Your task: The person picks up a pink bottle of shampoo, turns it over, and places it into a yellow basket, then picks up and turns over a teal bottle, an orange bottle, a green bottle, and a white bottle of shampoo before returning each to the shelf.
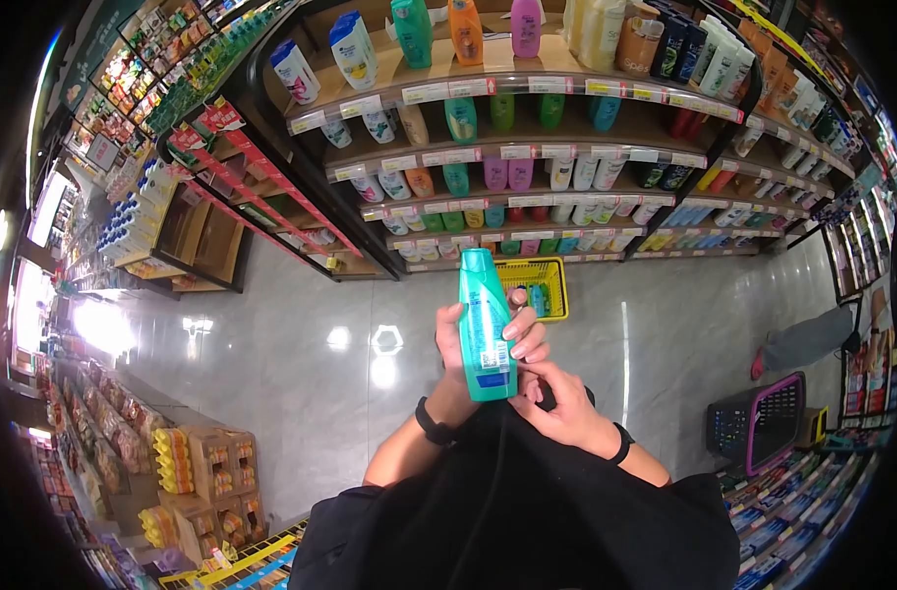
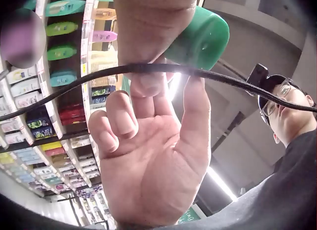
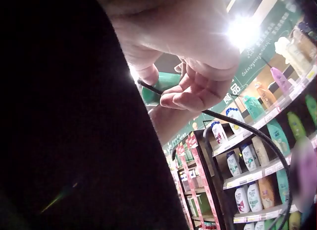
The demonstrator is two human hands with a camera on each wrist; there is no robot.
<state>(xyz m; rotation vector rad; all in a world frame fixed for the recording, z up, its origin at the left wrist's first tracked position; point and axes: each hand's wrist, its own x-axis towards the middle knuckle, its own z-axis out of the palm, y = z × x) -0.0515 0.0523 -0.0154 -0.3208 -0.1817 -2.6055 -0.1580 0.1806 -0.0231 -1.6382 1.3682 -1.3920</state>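
A teal-green shampoo bottle (image 1: 486, 324) with a barcode label stands upright in front of my chest. My left hand (image 1: 450, 346) grips it from behind, and the fingers (image 1: 523, 334) wrap round its right side. In the left wrist view the left hand (image 2: 153, 155) shows its palm below the bottle's base (image 2: 198, 39). My right hand (image 1: 563, 401) sits just below and right of the bottle with curled fingers, its thumb at the bottom edge. In the right wrist view the curled right hand (image 3: 193, 93) lies beside the bottle's base (image 3: 161, 86). A black cable (image 2: 148, 69) crosses both hands.
A curved shelf unit (image 1: 507, 147) full of shampoo bottles faces me. A yellow basket (image 1: 539, 285) stands on the grey floor at its foot. A dark basket with a pink rim (image 1: 763, 423) sits to the right, near another person's leg (image 1: 802, 339). Stacked goods (image 1: 202, 462) line the lower left.
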